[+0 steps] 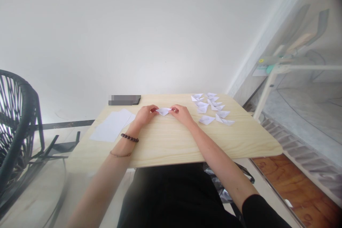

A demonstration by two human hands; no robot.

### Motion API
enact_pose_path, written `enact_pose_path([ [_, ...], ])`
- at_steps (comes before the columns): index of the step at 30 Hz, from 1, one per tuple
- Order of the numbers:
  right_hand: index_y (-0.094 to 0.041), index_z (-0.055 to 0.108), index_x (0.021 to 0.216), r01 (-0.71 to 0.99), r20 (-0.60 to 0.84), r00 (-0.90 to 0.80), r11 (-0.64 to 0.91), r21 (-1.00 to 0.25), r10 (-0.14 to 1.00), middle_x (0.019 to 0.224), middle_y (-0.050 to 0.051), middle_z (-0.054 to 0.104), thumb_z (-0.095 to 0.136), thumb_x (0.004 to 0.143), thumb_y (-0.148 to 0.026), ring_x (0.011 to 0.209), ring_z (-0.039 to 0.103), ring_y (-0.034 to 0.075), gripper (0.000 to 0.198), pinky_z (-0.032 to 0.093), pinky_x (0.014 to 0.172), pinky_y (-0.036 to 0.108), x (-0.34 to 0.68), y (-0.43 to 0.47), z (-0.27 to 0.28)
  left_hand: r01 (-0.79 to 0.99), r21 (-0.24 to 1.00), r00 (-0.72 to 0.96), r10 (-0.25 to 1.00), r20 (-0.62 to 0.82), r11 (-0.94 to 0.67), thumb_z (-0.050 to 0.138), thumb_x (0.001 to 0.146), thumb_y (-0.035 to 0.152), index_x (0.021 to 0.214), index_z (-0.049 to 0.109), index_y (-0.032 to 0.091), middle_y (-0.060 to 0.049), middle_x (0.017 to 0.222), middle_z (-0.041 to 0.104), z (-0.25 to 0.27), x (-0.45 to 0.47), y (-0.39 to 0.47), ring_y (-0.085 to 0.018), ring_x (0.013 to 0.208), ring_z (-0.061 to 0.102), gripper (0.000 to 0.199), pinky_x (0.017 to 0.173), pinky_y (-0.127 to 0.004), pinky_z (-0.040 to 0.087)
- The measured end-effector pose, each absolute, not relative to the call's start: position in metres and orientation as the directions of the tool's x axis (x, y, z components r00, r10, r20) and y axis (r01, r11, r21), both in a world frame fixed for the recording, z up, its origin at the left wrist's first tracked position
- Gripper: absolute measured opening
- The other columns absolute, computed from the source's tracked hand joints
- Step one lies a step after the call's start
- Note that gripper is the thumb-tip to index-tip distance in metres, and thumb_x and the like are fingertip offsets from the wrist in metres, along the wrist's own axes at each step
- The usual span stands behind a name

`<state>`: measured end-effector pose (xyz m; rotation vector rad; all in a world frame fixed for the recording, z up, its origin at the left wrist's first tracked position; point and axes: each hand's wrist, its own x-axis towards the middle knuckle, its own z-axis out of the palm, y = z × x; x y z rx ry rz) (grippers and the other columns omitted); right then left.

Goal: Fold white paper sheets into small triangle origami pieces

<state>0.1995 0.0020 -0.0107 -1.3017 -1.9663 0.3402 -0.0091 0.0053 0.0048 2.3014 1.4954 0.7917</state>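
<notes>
Between my hands is a small folded white paper boat (164, 111), just over the middle of the table. My left hand (145, 114) pinches its left tip, and my right hand (181, 113) pinches its right tip. Several more folded paper boats (202, 107) sit in loose rows on the right part of the table. To the left of my left forearm lie flat sheets of white paper (109, 127), overlapping one another.
The light wooden table (165, 149) stands against a white wall. A dark flat object (124, 100), partly pixelated, lies at its back left. A black woven chair (18, 124) stands at left. At right, a white metal frame (267, 92) rises beside the table.
</notes>
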Motion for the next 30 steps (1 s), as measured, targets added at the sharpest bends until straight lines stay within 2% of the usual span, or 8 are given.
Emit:
enact_pose_path([
  [6, -0.02, 0.064, 0.086, 0.64, 0.438, -0.211, 0.462, -0.614, 0.874, 0.085, 0.002, 0.066, 0.048, 0.079, -0.032, 0.074, 0.058, 0.013, 0.022, 0.042, 0.07, 0.023, 0.203, 0.004, -0.012, 0.769, 0.495, 0.277, 0.908, 0.313, -0.405, 0.046, 0.074, 0.037, 0.087, 0.064, 0.023, -0.001, 0.08, 0.066, 0.003, -0.013, 0.008, -0.017, 0.074, 0.058, 0.026, 0.068, -0.025, 0.041],
  [11, -0.019, 0.065, 0.082, 0.627, 0.449, -0.21, 0.472, -0.62, 0.869, 0.08, 0.001, 0.066, 0.047, 0.079, -0.031, 0.071, 0.058, 0.013, 0.022, 0.041, 0.067, 0.022, 0.204, 0.006, -0.014, 0.805, 0.453, 0.272, 0.916, 0.294, -0.384, 0.044, 0.074, 0.039, 0.082, 0.066, 0.023, -0.002, 0.081, 0.066, 0.004, -0.012, 0.007, -0.018, 0.074, 0.058, 0.028, 0.067, -0.025, 0.041],
  [22, -0.019, 0.064, 0.079, 0.69, 0.475, -0.222, 0.482, -0.54, 0.851, 0.074, 0.0, 0.065, 0.047, 0.079, -0.028, 0.065, 0.055, 0.011, 0.019, 0.038, 0.063, 0.02, 0.199, 0.003, -0.011, 0.844, 0.333, 0.336, 0.898, 0.283, -0.42, 0.043, 0.075, 0.036, 0.081, 0.065, 0.023, -0.003, 0.086, 0.065, 0.012, -0.003, -0.002, -0.019, 0.078, 0.057, 0.027, 0.066, -0.026, 0.041],
  [30, -0.019, 0.064, 0.079, 0.647, 0.488, -0.193, 0.484, -0.589, 0.851, 0.075, 0.001, 0.064, 0.047, 0.078, -0.028, 0.065, 0.055, 0.011, 0.02, 0.039, 0.063, 0.021, 0.199, 0.003, -0.011, 0.86, 0.339, 0.29, 0.912, 0.29, -0.382, 0.043, 0.075, 0.036, 0.082, 0.063, 0.022, -0.004, 0.084, 0.064, 0.009, -0.004, 0.001, -0.018, 0.076, 0.056, 0.026, 0.066, -0.025, 0.041],
])
